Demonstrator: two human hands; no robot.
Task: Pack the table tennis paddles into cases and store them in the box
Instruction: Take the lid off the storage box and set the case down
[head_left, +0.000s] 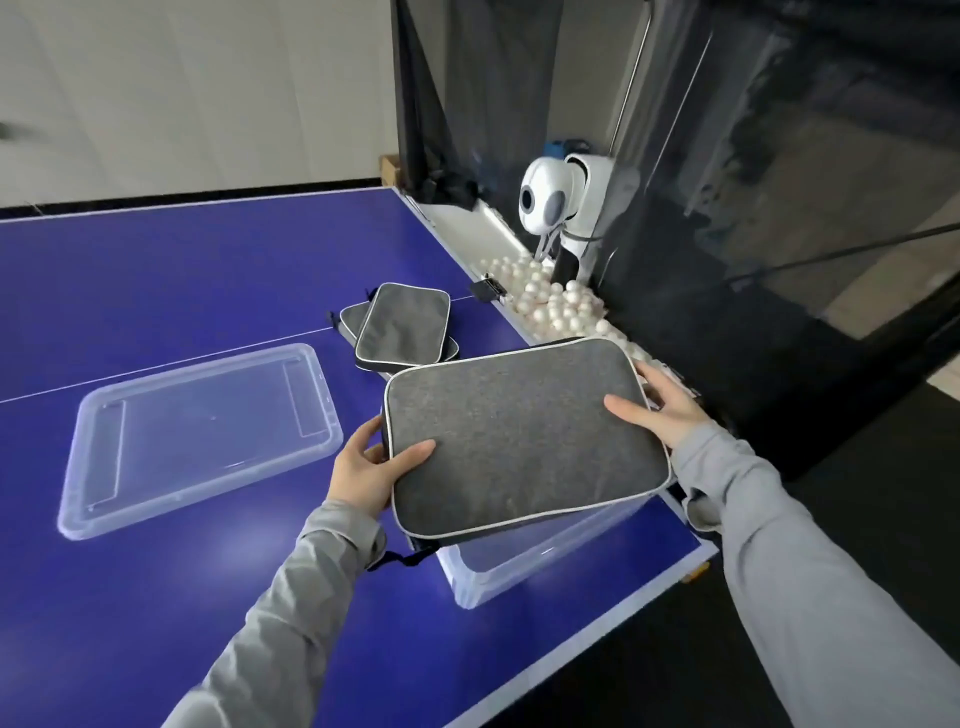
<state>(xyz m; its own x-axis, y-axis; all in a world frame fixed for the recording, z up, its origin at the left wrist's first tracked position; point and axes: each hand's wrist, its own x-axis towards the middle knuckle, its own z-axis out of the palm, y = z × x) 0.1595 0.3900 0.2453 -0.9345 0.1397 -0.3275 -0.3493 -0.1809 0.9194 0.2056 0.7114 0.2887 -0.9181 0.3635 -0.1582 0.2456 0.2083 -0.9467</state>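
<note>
Held case: grey case (524, 436) with white piping, zipped, tilted, held above the clear box (530, 558) at the near right of the table; it covers most of the box opening.
Left hand: left hand (371, 467) grips the case's near left edge, thumb on top, fingers curled under.
Right hand: right hand (657, 410) grips the case's right edge, thumb on top, fingers wrapped round the far side.
Box: stands on the blue table (182, 280) by its right edge; contents hidden by the case.
Lid: clear lid (200, 436) lies flat on the table, left of the box, apart from it.
Other cases: two more grey cases (400, 327) stacked crosswise, farther back, near the centre line.
Beyond table edge: white balls (550, 306) heaped in a trough, white ball machine (550, 200) behind them, dark netting.
</note>
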